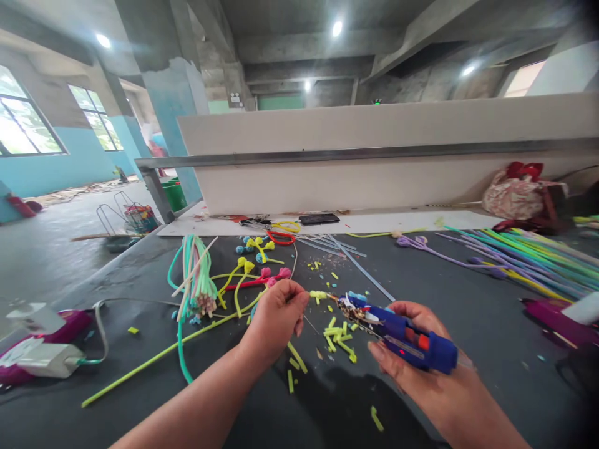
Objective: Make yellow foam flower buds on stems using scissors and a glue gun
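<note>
My right hand (421,349) is wrapped round a blue glue gun (402,337), whose dirty nozzle points left. Just off the nozzle tip is a small pale yellow piece (318,294), beside the fingertips of my left hand (281,312). Those fingers are pinched together on that yellow piece, though its held end is mostly hidden. Cut yellow-green bits (339,337) lie on the dark table (163,411) below and between the hands. Behind my left hand are yellow stems with knotted tips (246,267) and pink knotted pieces (276,274).
A bundle of teal and pink stems (199,280) lies at left, near a long yellow-green stem (150,362). Purple, green and yellow stems (524,255) spread at right. A phone (319,219) and red-handled scissors (281,237) lie at the back. White plugs (42,358) sit far left.
</note>
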`<action>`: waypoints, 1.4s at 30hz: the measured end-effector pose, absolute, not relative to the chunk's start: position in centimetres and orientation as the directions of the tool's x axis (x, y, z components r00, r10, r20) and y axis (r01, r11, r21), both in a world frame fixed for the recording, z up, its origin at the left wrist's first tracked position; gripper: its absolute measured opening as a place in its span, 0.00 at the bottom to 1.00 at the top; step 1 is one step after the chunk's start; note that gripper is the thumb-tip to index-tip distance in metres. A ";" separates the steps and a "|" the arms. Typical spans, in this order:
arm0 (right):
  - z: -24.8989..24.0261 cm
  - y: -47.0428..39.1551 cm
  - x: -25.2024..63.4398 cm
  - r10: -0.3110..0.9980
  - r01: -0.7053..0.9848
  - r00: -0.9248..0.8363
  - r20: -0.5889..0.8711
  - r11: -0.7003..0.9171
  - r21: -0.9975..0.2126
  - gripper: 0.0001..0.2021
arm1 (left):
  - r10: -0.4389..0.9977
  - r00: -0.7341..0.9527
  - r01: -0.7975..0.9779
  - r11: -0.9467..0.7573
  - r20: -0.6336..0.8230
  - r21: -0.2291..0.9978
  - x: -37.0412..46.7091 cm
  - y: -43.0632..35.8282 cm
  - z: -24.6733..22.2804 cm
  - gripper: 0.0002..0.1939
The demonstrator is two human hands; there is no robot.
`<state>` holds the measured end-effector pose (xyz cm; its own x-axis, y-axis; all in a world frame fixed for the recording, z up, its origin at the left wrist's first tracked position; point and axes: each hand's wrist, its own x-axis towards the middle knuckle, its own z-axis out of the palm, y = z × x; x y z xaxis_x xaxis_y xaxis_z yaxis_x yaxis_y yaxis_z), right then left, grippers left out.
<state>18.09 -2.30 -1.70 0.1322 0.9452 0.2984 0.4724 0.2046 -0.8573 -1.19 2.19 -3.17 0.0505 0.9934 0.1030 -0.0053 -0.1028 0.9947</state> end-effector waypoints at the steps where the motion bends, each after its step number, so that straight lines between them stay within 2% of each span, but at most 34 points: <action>1: -1.8 -2.2 18.2 0.944 0.490 0.112 0.309 0.218 -0.844 0.19 | 0.995 0.084 -0.102 -0.037 0.046 0.994 -1.2 2.3 -3.2 0.09; 3: -2.1 -2.1 18.3 0.947 0.528 0.084 0.310 0.222 -0.820 0.18 | 0.987 0.158 -0.255 0.076 -0.035 0.964 -1.2 2.4 -3.1 0.10; 6: -2.1 -2.0 18.3 0.950 0.542 0.061 0.307 0.227 -0.809 0.18 | 0.961 0.246 -0.390 0.218 -0.128 0.895 -1.4 2.3 -2.9 0.11; 10: -1.9 -1.9 18.0 0.958 0.556 -0.010 0.287 0.244 -0.794 0.17 | 0.890 0.391 -0.435 0.403 -0.235 0.805 -1.9 2.4 -2.6 0.09; 14: -2.1 -1.6 18.4 0.946 0.572 0.027 0.322 0.250 -0.781 0.18 | 0.805 0.529 -0.457 0.537 -0.269 0.709 -2.5 2.7 -2.6 0.08; 22: -2.1 -2.3 18.6 0.940 0.517 -0.081 0.333 0.325 -0.792 0.17 | 0.767 0.556 -0.475 0.609 -0.320 0.635 -2.6 2.6 -2.2 0.07; 29: -2.1 -2.5 18.4 0.959 0.548 -0.126 0.252 0.279 -0.789 0.17 | 0.706 0.617 -0.439 0.676 -0.348 0.591 -2.8 2.5 -2.1 0.06; 35: -1.5 -2.1 19.3 0.955 0.505 -0.058 0.291 0.280 -0.816 0.17 | 0.692 0.630 -0.333 0.650 -0.352 0.683 -2.8 2.4 -2.4 0.07; 38: -1.4 -0.9 21.0 0.944 0.670 0.079 0.320 0.187 -0.718 0.18 | 0.759 0.562 -0.340 0.575 -0.328 0.744 -2.8 2.5 -2.5 0.08; 42: -2.0 1.1 24.4 0.925 0.933 0.139 0.353 -0.002 -0.360 0.22 | 0.820 0.500 -0.345 0.485 -0.280 0.804 -3.0 2.6 -2.6 0.10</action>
<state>24.35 1.06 -2.04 0.1385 0.9253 0.3530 0.9329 -0.0024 -0.3600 -3.04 2.59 -2.58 0.4997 0.8197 -0.2798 -0.3450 0.4847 0.8038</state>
